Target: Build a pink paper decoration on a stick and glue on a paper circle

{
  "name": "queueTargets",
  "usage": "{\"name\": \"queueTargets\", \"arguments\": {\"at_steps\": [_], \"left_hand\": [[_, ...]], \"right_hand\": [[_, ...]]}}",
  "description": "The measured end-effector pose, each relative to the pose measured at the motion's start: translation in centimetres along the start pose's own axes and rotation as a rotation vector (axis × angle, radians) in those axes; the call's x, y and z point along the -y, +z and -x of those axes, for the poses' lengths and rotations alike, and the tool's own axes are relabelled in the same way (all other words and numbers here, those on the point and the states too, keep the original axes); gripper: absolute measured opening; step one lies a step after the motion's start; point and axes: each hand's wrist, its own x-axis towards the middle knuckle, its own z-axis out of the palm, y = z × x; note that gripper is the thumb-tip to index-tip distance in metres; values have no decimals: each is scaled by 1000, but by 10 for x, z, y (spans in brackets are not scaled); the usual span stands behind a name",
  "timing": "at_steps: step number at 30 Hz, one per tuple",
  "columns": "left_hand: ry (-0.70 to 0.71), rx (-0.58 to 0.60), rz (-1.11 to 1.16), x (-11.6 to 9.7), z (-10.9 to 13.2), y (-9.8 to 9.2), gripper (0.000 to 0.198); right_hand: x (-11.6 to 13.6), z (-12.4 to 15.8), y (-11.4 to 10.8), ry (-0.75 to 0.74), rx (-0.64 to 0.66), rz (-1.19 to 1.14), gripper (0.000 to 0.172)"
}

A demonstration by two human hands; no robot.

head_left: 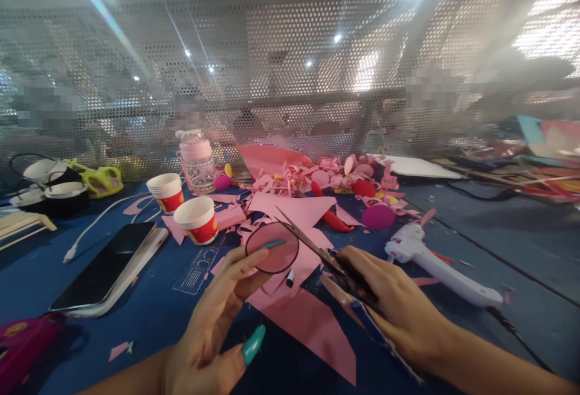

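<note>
A round pink disc with a dark rim (pixel 283 257) is held up in my left hand (pixel 222 310), whose fingers reach behind and onto its left side; the thumb with a teal nail is apart from it. My right hand (pixel 389 298) grips a pair of dark scissors (pixel 312 247), the blades pointing up and left, by the disc's upper right edge. A blue-handled tool (pixel 371 325) lies along the underside of the same hand. Beneath both hands are cut sheets of pink paper (pixel 317 331) on the blue table (pixel 149 346).
A white glue gun (pixel 448 268) lies at the right, its cord trailing. Paper scraps (pixel 290 180) pile up behind. Paper cups (pixel 199 220), a clear bottle (pixel 197 162) and a phone (pixel 106 262) stand or lie left. A perforated metal screen (pixel 294 69) rises at the back.
</note>
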Motion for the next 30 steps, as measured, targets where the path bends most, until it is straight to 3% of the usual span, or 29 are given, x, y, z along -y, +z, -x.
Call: {"name": "queueTargets", "arguments": {"at_steps": [5,11,18,26,30], "left_hand": [[-6,32,-23,-7,2,5,55],[24,84,17,3,0,-1,65],[12,36,-42,-16,0,12,55],[55,76,-19,8,-5,-8,66],[-37,55,-20,7,-4,-9,66]], "right_hand": [[-4,1,1,-4,-5,-86,38],[-5,0,2,-31,15,-112,23],[-3,3,3,-49,-56,-40,22],[0,1,0,-56,-37,22,30],[0,2,1,-51,-41,34,30]]}}
